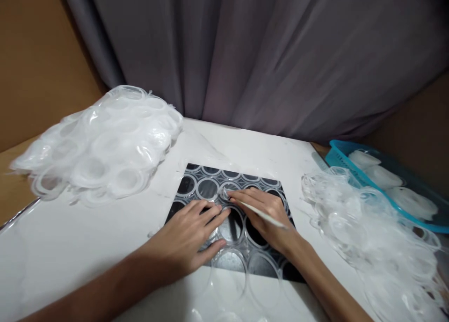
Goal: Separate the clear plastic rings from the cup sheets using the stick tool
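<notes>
A clear plastic sheet of moulded round lids (210,187) lies over a black mat (183,187) on the white table. My left hand (191,233) rests flat on the sheet with its fingers stretched out, pressing it down. My right hand (266,214) is closed round a thin white stick-like tool (261,213), its tip at a lid's rim near the sheet's middle.
A heap of clear plastic lid sheets (105,146) sits at the left. A tangled pile of cut plastic rings (365,228) lies at the right beside a blue basket (336,156) holding stacked lids. A grey curtain (266,55) hangs behind the white table (80,237).
</notes>
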`<control>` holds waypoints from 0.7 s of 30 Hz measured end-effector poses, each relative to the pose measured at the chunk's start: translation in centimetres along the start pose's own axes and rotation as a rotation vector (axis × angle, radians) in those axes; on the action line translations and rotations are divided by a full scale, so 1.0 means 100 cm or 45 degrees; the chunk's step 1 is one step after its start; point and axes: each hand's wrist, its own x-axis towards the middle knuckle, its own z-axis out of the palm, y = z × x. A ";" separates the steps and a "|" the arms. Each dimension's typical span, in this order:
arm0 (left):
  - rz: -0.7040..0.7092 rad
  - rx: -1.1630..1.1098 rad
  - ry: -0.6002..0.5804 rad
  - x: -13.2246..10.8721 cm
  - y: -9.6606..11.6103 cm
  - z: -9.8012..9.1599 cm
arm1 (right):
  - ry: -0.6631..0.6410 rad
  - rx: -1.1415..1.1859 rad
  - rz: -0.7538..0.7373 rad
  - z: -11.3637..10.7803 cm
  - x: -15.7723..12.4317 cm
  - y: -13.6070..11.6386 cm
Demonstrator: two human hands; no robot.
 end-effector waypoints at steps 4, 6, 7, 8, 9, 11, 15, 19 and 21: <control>0.010 0.043 -0.015 0.003 -0.001 0.000 | 0.143 0.275 0.163 0.005 0.001 0.000; -0.008 0.061 -0.031 0.004 -0.001 0.001 | 0.194 0.337 0.262 0.008 0.001 -0.001; -0.013 0.069 -0.035 0.005 -0.001 0.002 | 0.208 0.356 0.295 0.009 0.001 -0.001; -0.013 0.077 -0.035 0.005 -0.001 0.002 | 0.212 0.369 0.314 0.010 0.001 -0.002; -0.012 0.082 -0.035 0.005 -0.001 0.003 | 0.208 0.376 0.324 0.010 0.001 -0.002; -0.013 0.086 -0.032 0.005 -0.001 0.004 | 0.203 0.383 0.333 0.011 0.001 -0.002; -0.016 0.093 -0.020 0.005 -0.001 0.005 | 0.249 0.303 0.253 0.007 0.003 0.003; -0.004 0.120 0.008 0.006 -0.001 0.007 | 0.427 0.023 0.177 -0.001 0.011 0.013; -0.004 0.139 0.023 0.005 0.000 0.007 | 0.612 -0.065 0.236 -0.006 0.016 0.021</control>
